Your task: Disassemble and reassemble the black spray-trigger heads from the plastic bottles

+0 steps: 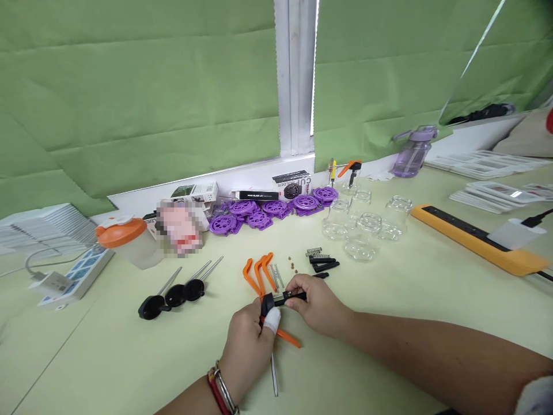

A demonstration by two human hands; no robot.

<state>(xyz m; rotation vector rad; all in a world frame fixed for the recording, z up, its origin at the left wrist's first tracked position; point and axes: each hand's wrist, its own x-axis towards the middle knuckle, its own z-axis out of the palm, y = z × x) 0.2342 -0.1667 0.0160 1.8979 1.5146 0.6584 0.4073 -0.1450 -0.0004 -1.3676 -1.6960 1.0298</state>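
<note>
My left hand point(250, 340), its thumb tip wrapped in white, grips a black sprayer head point(268, 304). A thin metal tube point(273, 374) points down from beneath that hand. My right hand point(322, 304) pinches a slim black nozzle piece point(297, 296) at the head's right side; a short metallic section shows between them. An orange trigger point(288, 339) sticks out below my left hand; whether it is held I cannot tell. Just beyond lie several orange triggers point(261, 271), metal pins point(277, 276), small brass-coloured bits point(292, 266), springs point(317, 253) and black nozzle pieces point(324, 265).
Several black heads with tubes point(175, 295) lie left. Clear glass bottles point(362, 245) stand right, near an orange power strip point(470, 239). Purple plastic parts point(259, 219) line the back. An orange-lidded cup point(129, 239), a white power strip point(82, 276) and a purple bottle point(412, 155) are farther out.
</note>
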